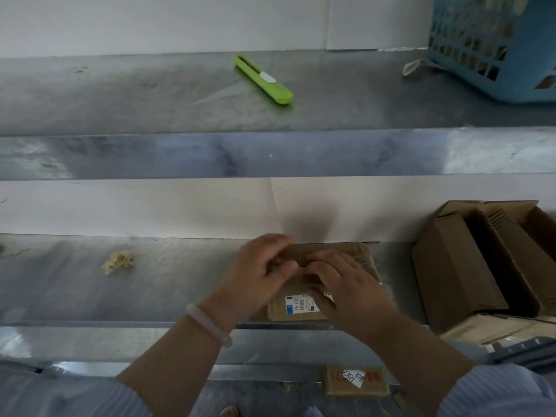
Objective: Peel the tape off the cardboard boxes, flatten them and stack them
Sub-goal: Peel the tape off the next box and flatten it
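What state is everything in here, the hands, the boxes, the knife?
Box: closed, lying label up.
Left hand: curled, pinching the box's far edge.
Right hand: pressing the box down.
Knife: lying untouched on the upper shelf.
Tape wad: crumpled, loose.
Pile of boxes: opened, at right.
Basket: upright.

Packing or goods-handling workroom. Evidence: bare stainless-steel bench [150, 281] with matching shelf [120, 94] above, plain white wall [150, 25], opened cardboard boxes [457, 272] piled at right, label-bearing carton [346, 254], green utility knife [264, 79], blue plastic crate [511, 55].
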Available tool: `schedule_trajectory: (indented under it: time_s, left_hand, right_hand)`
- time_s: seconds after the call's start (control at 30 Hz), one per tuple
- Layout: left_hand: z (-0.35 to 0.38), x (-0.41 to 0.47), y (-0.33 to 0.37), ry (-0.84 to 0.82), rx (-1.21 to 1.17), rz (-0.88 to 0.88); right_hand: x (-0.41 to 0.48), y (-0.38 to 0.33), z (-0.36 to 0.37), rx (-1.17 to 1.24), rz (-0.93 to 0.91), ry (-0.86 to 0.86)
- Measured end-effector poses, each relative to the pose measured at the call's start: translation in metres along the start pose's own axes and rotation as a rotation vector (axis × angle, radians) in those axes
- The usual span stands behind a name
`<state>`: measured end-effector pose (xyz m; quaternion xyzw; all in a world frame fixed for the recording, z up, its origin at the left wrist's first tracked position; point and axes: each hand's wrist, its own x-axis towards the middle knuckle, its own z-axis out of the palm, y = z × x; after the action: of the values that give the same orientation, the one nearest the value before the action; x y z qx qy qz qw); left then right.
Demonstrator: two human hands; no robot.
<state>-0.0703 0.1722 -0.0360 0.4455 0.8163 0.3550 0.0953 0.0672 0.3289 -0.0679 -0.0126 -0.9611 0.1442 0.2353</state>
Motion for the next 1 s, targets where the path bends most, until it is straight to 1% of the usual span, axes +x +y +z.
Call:
schedule_trajectory:
  time_s: [0.07, 0.1, 0.13, 0.17, 0.2, 0.27, 0.3, 0.33, 0.43, 0.5, 0.53, 0.6, 0.63, 0.7, 0.77, 0.83, 0.9, 0.93, 1.0]
  left_hand:
    - [0.013, -0.002, -0.003, -0.094, 0.158, 0.072]
    - [0.014, -0.002, -0.004, -0.104, 0.206, 0.062]
    - [0.014, -0.002, -0.003, -0.103, 0.239, 0.037]
    - [0.012, 0.0, -0.001, -0.106, 0.282, 0.023]
    - [0.011, 0.002, 0.004, -0.114, 0.341, 0.025]
    - [0.011, 0.007, 0.017, -0.121, 0.449, 0.051]
    - [0.013, 0.011, 0.024, -0.135, 0.481, 0.065]
    - [0.017, 0.015, 0.03, -0.16, 0.493, 0.074]
    - [0.033, 0.024, 0.033, -0.25, 0.574, 0.093]
    - [0.037, 0.026, 0.029, -0.255, 0.642, 0.109]
    - [0.037, 0.027, 0.027, -0.26, 0.631, 0.114]
    - [0.035, 0.029, 0.023, -0.232, 0.483, 0.108]
    - [0.033, 0.028, 0.022, -0.172, 0.362, 0.099]
    - [0.03, 0.027, 0.019, 0.003, 0.14, 0.076]
    - [0.03, 0.022, 0.016, 0.124, 0.039, 0.038]
    - [0.033, 0.017, 0.011, 0.184, 0.003, 0.019]
    - [0.039, 0.014, 0.003, 0.233, -0.046, -0.082]
    - [0.04, 0.011, -0.001, 0.245, -0.124, -0.179]
    - [0.04, 0.0, 0.004, 0.212, -0.446, -0.378]
  right_hand:
    - [-0.001, 0.003, -0.008, 0.015, 0.012, 0.081]
    - [-0.005, 0.007, -0.012, 0.015, 0.054, 0.124]
    - [-0.01, 0.01, -0.016, 0.018, 0.135, 0.158]
    - [-0.017, 0.015, -0.02, 0.034, 0.262, 0.184]
    - [-0.024, 0.018, -0.025, 0.091, 0.428, 0.18]
    - [-0.036, 0.019, -0.035, 0.353, 0.773, 0.092]
    - [-0.039, 0.018, -0.038, 0.505, 0.886, 0.047]
    - [-0.042, 0.018, -0.04, 0.602, 0.93, 0.028]
    - [-0.05, 0.014, -0.041, 0.634, 0.911, 0.072]
    - [-0.053, 0.013, -0.042, 0.655, 0.921, 0.125]
    - [-0.054, 0.013, -0.041, 0.668, 0.929, 0.156]
    - [-0.056, 0.014, -0.039, 0.669, 0.944, 0.195]
    - [-0.056, 0.014, -0.038, 0.584, 0.917, 0.187]
    - [-0.052, 0.014, -0.038, 0.27, 0.738, 0.124]
    - [-0.039, 0.011, -0.036, 0.004, 0.491, 0.05]
    - [-0.021, 0.003, -0.033, -0.084, 0.297, -0.059]
    - [-0.005, -0.001, -0.022, -0.163, 0.194, -0.166]
    - [0.001, -0.003, -0.017, -0.219, 0.169, -0.213]
    - [0.006, 0.002, -0.007, -0.31, 0.157, -0.282]
